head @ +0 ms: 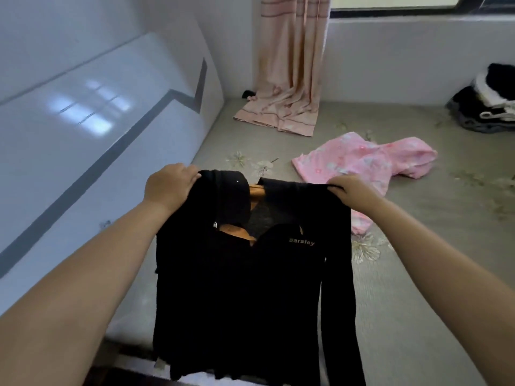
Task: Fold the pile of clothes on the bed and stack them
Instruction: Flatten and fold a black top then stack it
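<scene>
Top (239,288), black, hangs in front of the person over the bed's (418,274) near edge, left hand (170,188) and right hand (351,192) pinching its upper corners. Looks soft, light, limp; shoulders suit gripping.

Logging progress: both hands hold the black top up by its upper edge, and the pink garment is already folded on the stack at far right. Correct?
Not quite. The head view shows the pink garment lying unfolded on the bed, apart from the stack. The left hand and right hand do hold the black top.
</scene>
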A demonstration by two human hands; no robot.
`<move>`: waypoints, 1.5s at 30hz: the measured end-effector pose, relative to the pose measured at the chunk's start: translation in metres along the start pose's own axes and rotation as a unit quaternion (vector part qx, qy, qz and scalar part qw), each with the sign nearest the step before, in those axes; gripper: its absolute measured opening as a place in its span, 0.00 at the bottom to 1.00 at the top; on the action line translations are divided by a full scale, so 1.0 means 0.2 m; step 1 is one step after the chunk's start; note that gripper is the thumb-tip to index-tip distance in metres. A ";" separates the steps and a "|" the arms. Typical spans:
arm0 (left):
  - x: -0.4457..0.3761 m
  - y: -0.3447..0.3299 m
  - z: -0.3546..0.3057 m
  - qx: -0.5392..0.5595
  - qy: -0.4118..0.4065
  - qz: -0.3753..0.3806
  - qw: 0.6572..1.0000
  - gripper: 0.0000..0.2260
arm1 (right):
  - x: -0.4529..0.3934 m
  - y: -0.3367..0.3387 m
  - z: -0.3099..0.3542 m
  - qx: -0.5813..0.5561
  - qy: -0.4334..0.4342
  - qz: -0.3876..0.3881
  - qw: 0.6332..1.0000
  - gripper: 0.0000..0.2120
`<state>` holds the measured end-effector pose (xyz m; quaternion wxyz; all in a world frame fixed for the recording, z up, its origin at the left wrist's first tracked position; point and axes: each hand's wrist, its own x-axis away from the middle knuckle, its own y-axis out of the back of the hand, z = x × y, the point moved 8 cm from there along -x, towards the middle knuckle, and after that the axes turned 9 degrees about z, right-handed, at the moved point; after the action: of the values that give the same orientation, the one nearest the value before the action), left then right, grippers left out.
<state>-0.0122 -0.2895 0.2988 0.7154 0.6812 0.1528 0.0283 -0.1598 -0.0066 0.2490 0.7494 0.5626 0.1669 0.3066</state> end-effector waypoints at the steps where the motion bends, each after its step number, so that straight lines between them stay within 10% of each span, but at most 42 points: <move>1: -0.08 -0.07 0.02 0.003 0.006 0.017 1.000 0.15 | -0.09 -0.05 -0.03 0.006 -0.010 0.014 1.000 0.12; 10: -0.48 -0.66 0.17 0.045 0.014 0.079 0.996 0.14 | -0.60 -0.36 -0.21 0.000 -0.038 0.132 0.991 0.12; 16: -0.93 -1.00 0.27 0.081 -0.068 0.039 0.994 0.08 | -1.04 -0.41 -0.36 -0.070 -0.078 0.075 0.992 0.11; 21: -1.34 -1.49 0.32 0.114 0.109 0.112 0.981 0.17 | -1.41 -0.70 -0.57 0.016 -0.233 -0.006 0.972 0.17; 29: -0.56 -2.23 -0.01 0.118 -0.029 0.193 0.974 0.20 | -0.93 -1.67 -0.45 0.055 -0.176 0.001 0.983 0.20; 36: 0.00 -2.35 0.00 0.108 -0.061 0.243 0.962 0.23 | -0.29 -1.87 -0.50 -0.059 -0.260 -0.001 0.964 0.22; 45: 0.51 -2.18 0.09 0.170 0.170 0.290 0.926 0.27 | 0.19 -1.90 -0.39 -0.054 -0.387 0.106 0.914 0.20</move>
<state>0.0159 -0.3117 -0.1470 0.5128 0.7920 0.0709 0.3237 -0.0731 0.0080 -0.1307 0.7477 0.6105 -0.2132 0.1511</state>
